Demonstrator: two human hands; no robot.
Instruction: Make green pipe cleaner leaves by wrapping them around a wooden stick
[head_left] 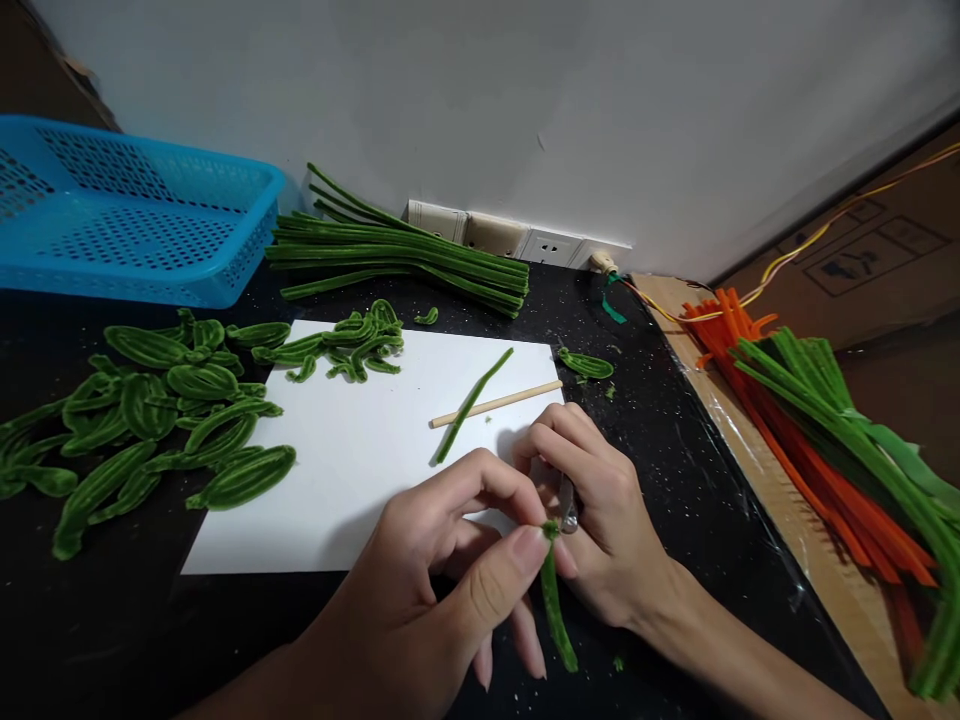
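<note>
My left hand (465,570) pinches a short green pipe cleaner (556,610) between thumb and forefinger; its lower end hangs down and its top is bunched at the fingertips. My right hand (592,490) is closed around a small metal tool (568,506) whose tip touches or nearly touches that bunched end. Most of the tool is hidden by the fingers, so its kind is unclear. Beyond the hands, a straight cut piece of green pipe cleaner (474,405) lies across a thin wooden stick (517,398) on a white sheet of paper (360,440).
Many looped green pipe-cleaner leaves (150,405) are heaped left, with smaller curled pieces (364,340) on the paper. Behind lie long green pipe cleaners (405,255), a blue basket (247,235) and wall sockets (551,247). Orange pipe cleaners (817,480) and a green bundle (862,450) lie on cardboard right.
</note>
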